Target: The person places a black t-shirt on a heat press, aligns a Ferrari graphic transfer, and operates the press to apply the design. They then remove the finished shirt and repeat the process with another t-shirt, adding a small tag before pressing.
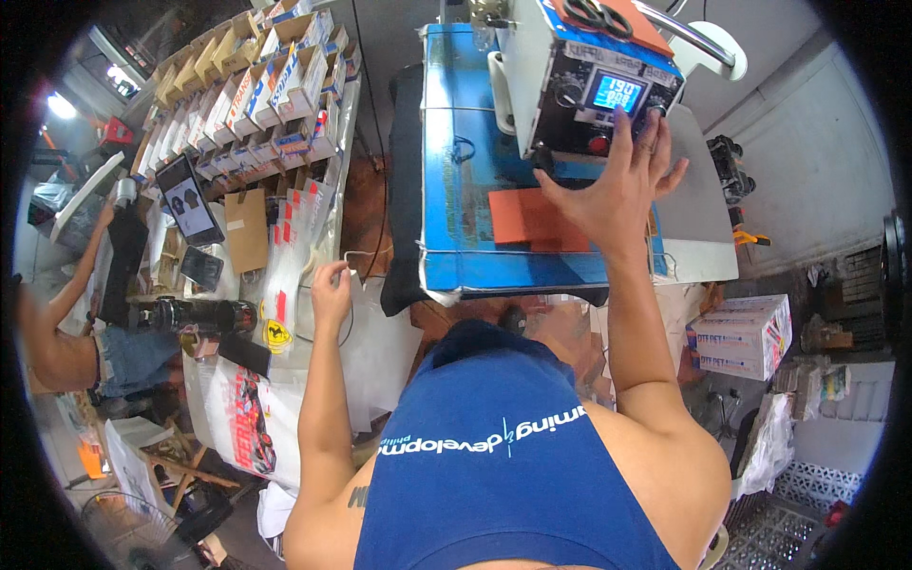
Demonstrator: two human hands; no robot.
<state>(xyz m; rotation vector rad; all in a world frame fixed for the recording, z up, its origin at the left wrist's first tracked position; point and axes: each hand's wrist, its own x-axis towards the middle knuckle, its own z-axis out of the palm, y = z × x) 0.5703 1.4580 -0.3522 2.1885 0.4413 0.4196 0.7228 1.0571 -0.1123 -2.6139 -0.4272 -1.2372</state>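
My right hand point(617, 190) is raised with fingers apart, its fingertips at the control panel of a black-and-white machine point(560, 114) with a lit blue display point(616, 91), knobs and a red button point(598, 142). Scissors point(598, 21) lie on an orange pad on top of it. Under my right hand an orange-red pad point(518, 217) lies on the blue platen point(454, 266). My left hand point(331, 290) has curled fingers beside a thin white cord and white sheets at the left table's edge; what it holds, if anything, is too small to make out.
Rows of boxes point(247, 85), a tablet point(190, 199), a phone point(201, 268) and printed sheets point(247, 418) fill the left table. Another person point(66, 342) reaches forward at far left. A carton point(736, 337) sits at right. A fan point(123, 522) stands at lower left.
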